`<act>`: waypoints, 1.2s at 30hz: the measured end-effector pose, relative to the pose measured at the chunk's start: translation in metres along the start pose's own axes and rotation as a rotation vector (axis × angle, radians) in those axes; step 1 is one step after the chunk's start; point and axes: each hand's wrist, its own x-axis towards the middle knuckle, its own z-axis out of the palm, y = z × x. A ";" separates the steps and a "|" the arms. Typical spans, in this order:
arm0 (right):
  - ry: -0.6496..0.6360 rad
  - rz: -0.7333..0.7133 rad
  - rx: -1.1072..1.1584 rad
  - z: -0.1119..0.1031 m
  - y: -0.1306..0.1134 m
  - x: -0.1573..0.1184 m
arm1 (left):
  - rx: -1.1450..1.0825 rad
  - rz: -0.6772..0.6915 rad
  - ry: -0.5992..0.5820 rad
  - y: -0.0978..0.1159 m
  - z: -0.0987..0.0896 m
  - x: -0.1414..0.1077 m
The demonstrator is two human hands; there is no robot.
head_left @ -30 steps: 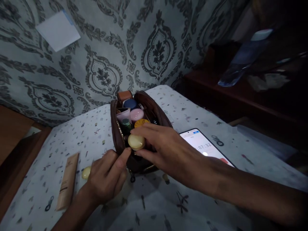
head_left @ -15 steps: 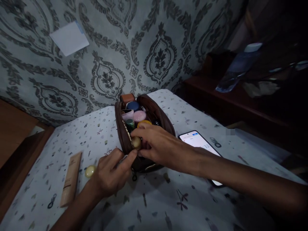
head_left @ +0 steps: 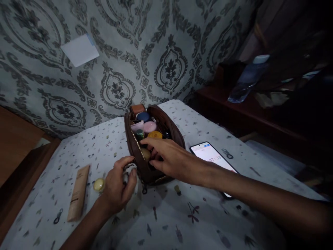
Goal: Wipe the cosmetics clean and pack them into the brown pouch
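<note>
An unzipped brown toiletry bag [head_left: 135,152] stands on the patterned sheet, packed with several items. Inside are a blue round lid [head_left: 143,117], a pink lid [head_left: 150,127], a yellow lid [head_left: 155,135] and a green-capped item [head_left: 139,134]. My right hand [head_left: 169,156] reaches into the near end, fingers curled around a pale yellow round-topped container [head_left: 145,154]; its lower part is hidden. Beside the bag's left front edge, my left hand [head_left: 118,182] has thumb and index finger apart, with the index fingertip close to the bag. A greyish shape between them is unclear.
Left of my left hand lie a beige squeeze tube [head_left: 78,192] and a small yellow round item [head_left: 99,184]. A lit phone [head_left: 215,158] lies right of the bag, partly under my right forearm. A water bottle [head_left: 246,81] stands on a dark red ledge [head_left: 215,99].
My left hand has drawn back from the bag's front edge, and its fingers have spread. My right hand stays in the bag, with the pale yellow container sitting slightly lower. The view has shifted slightly.
</note>
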 end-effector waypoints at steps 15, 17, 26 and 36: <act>-0.046 0.100 -0.104 -0.008 -0.006 0.003 | -0.019 -0.032 -0.030 0.009 0.003 -0.011; -0.067 0.130 -0.052 -0.009 -0.007 0.005 | -0.027 -0.050 -0.036 0.008 0.004 -0.013; 0.004 0.134 -0.082 -0.032 -0.015 0.008 | -0.013 -0.148 -0.102 0.003 0.002 -0.037; -0.018 -0.023 -1.147 -0.063 -0.010 0.082 | -0.178 -0.213 -0.205 -0.009 0.018 -0.074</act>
